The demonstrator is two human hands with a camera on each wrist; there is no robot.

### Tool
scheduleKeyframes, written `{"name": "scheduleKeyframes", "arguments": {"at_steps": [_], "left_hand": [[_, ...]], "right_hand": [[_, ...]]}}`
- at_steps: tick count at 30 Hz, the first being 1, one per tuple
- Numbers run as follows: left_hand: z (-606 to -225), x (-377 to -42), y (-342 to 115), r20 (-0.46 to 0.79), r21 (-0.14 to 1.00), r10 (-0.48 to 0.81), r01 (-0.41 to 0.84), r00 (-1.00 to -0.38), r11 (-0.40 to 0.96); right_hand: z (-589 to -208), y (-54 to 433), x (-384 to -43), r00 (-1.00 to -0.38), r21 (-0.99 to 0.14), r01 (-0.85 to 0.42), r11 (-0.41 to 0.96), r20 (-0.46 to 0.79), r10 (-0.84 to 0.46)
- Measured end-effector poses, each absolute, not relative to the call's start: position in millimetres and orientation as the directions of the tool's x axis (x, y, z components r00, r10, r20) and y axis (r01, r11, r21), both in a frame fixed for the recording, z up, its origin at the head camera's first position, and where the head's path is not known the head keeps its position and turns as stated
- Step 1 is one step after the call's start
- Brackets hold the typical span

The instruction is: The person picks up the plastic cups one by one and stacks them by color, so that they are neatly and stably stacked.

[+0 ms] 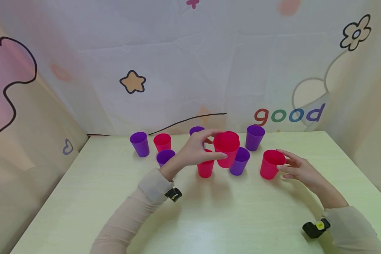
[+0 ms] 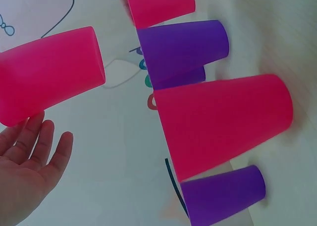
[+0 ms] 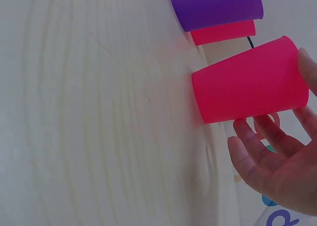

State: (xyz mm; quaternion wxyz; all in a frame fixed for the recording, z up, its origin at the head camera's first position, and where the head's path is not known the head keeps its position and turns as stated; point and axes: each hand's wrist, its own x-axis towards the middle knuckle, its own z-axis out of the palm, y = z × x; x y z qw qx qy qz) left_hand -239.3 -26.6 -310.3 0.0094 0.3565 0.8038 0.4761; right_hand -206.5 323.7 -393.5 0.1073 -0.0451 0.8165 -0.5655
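Note:
In the head view my left hand grips a red cup between thumb and fingers, raised above the table. A second red rim shows just behind it; whether that belongs to a nested cup I cannot tell. My right hand holds another red cup at the right, thumb and fingertips on its upper side. That cup's base is at or close to the tabletop. Below the left hand stand a red cup and a purple cup. The left wrist view shows the raised red cup above the others.
Farther back are a purple cup and another purple cup, partly hidden by the left hand. On the left stand a purple cup, a red cup and a purple cup. A printed curtain hangs behind the table.

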Motion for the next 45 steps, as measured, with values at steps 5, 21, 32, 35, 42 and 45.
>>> {"name": "scheduleKeyframes", "arguments": {"at_steps": [5,21,32,35,42,45], "left_hand": [[-311,-244,-11,0.324,0.734,0.620,0.604,-0.714,0.311],[-314,-262,23,0.240,0.810,0.576,0.488,-0.781,0.325],[-328,-263,49,0.279,0.788,0.549,0.515,-0.788,0.337],[-333,-264,56,0.312,0.785,0.522,0.525,-0.794,0.330],[-338,-264,70,0.347,0.808,0.473,0.514,-0.810,0.288],[-337,-262,75,0.349,0.811,0.474,0.514,-0.808,0.279]], "right_hand": [[-393,323,-206,-0.972,-0.933,0.044,0.357,-0.122,-0.200],[-392,324,-206,-0.974,-0.932,0.043,0.361,-0.119,-0.192],[-393,323,-206,-0.975,-0.929,0.045,0.368,-0.121,-0.186],[-393,323,-206,-0.975,-0.927,0.044,0.372,-0.121,-0.186],[-392,323,-206,-0.975,-0.927,0.046,0.372,-0.123,-0.186],[-392,323,-206,-0.974,-0.928,0.044,0.370,-0.122,-0.190]]}}
